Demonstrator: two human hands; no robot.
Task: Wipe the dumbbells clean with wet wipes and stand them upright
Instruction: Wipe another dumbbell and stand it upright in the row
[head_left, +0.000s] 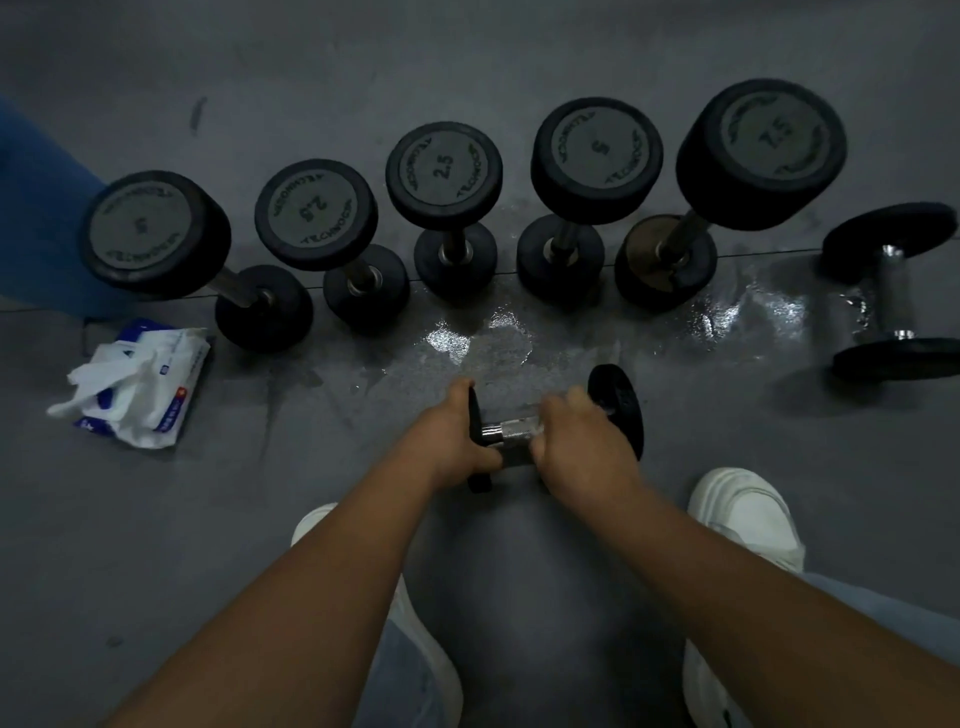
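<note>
A small dumbbell with a chrome handle (511, 431) and thin black plates lies on its side on the grey floor in front of me. My left hand (452, 441) grips its left plate and handle end. My right hand (582, 441) curls over the right part of the handle, beside the right plate (621, 405); whether it holds a wipe is hidden. Several black rubber dumbbells stand upright in a row behind, marked 5 (150, 234), 2.5 (317, 213), 2.5 (444, 171), 5 (597, 150) and 7.5 (763, 145).
A wet-wipes pack (140, 384) with wipes pulled out lies at the left. Another chrome-handled dumbbell (893, 296) lies on its side at the right. The floor (519, 332) behind my hands shines wet. My white shoes (748, 514) flank the spot. A blue trouser leg (36, 197) stands far left.
</note>
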